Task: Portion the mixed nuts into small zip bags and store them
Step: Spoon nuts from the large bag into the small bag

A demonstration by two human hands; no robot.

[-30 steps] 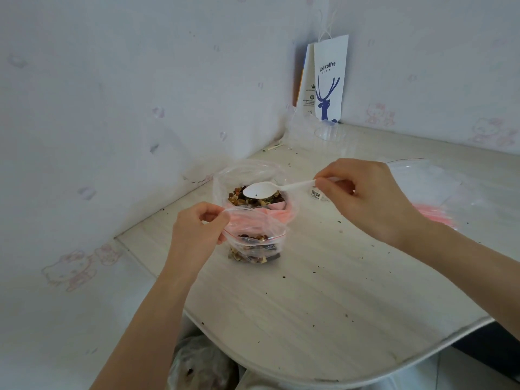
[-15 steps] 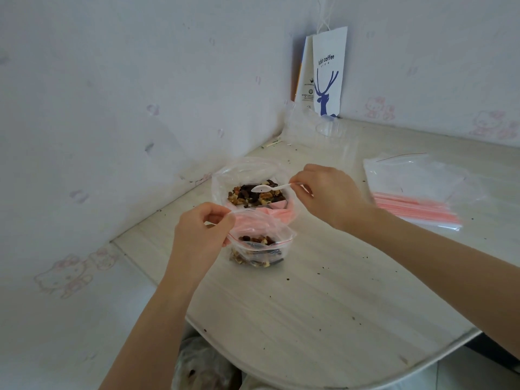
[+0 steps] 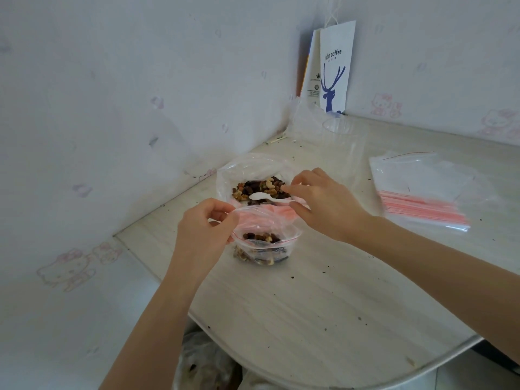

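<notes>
- pale wood-grain table with a rounded edge (image 3: 323,305): lies under both hands and is speckled with dark crumbs.
- stack of empty clear zip bags with pink strips (image 3: 422,198): lies flat, well out to the right of the right hand.
- white paper carrier bag with a blue deer print (image 3: 334,66): stands upright in the wall corner, far beyond the right hand.
- large clear plastic bag (image 3: 253,170): its mouth is open just beyond both hands, and it holds the mixed nuts (image 3: 261,188).
- small clear zip bag (image 3: 264,243): stands between the two hands, nearer the person, and is partly filled with nuts.
- left hand (image 3: 202,232): thumb and fingers pinch the small bag's left rim, holding the mouth open. the grip is unchanged from half a second ago.
- right hand (image 3: 323,204): fingers are curled, pinching the spoon's handle end. it has come closer to the small bag's far rim.
- white plastic spoon (image 3: 260,196): the bowl sits left of the right fingertips. it has moved from above the middle of the heap to its near edge.
</notes>
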